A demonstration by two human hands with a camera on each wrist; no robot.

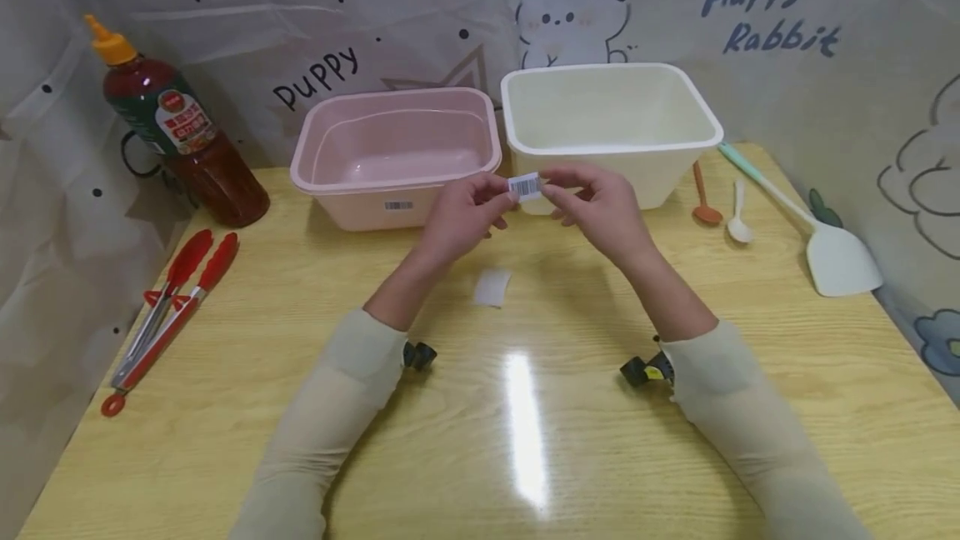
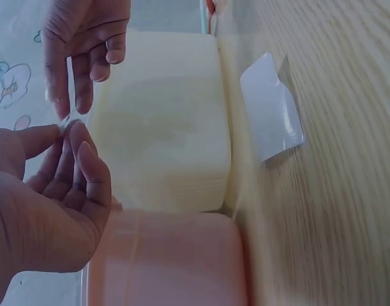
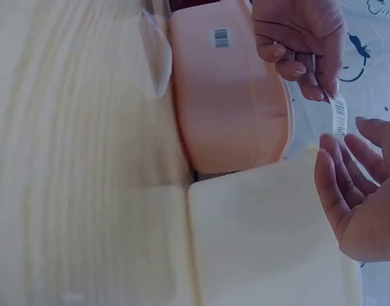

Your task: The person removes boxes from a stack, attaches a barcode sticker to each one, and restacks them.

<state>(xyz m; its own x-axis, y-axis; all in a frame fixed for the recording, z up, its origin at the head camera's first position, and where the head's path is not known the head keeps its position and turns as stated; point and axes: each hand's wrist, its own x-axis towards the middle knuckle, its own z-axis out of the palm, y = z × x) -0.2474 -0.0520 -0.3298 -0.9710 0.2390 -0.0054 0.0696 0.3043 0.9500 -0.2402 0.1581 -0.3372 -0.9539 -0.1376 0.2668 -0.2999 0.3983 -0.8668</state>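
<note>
A small white barcode label (image 1: 524, 186) is held up in front of the two tubs. My left hand (image 1: 468, 211) pinches one end of it between thumb and fingertips. At the other end is my right hand (image 1: 600, 202), its fingertips against or very near the label. In the right wrist view a gap shows between the right thumb (image 3: 373, 131) and the label. A piece of white paper (image 1: 492, 287) lies on the table below the hands, curled up from the surface in the left wrist view.
Behind the hands stand a pink tub (image 1: 405, 211), with another barcode label (image 1: 399, 206) on its front, and a cream tub (image 1: 660, 177). A sauce bottle (image 1: 187, 123) and red-handled tongs (image 1: 168, 315) are left; an orange spoon (image 1: 707, 213), white spoon (image 1: 739, 227) and spatula (image 1: 840, 261) lie right.
</note>
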